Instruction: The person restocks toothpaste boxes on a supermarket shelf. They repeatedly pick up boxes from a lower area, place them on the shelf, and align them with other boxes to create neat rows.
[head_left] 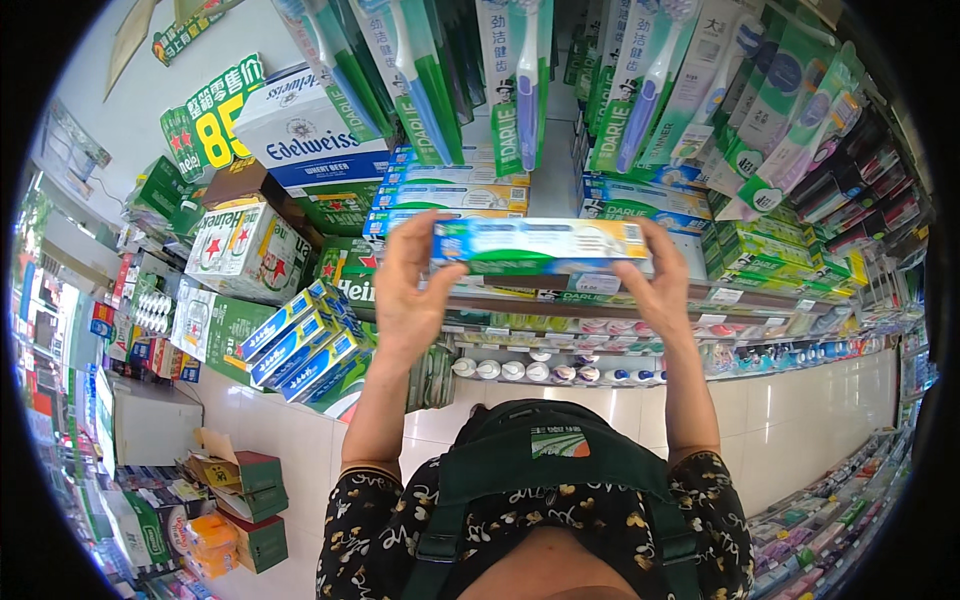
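Between my two hands is a long toothpaste box [540, 240], white, blue, green and yellow, held level in front of the shelf. My left hand [412, 285] grips its left end, thumb on the near side. Closed on the opposite end is my right hand [657, 283], its thumb low on the box. Just behind lie stacked toothpaste boxes [455, 197] in similar colours, and another stack [645, 205] stands further right. Part of the shelf behind the held box is hidden.
Packaged toothbrushes [528, 85] hang above the shelf. Beer cartons [250, 250] and a pile of blue toothpaste boxes [305, 340] stand at left. Green-yellow boxes [765, 250] fill the right shelf. White-capped bottles [513, 371] line a lower level. An opened carton [235, 475] sits on the floor.
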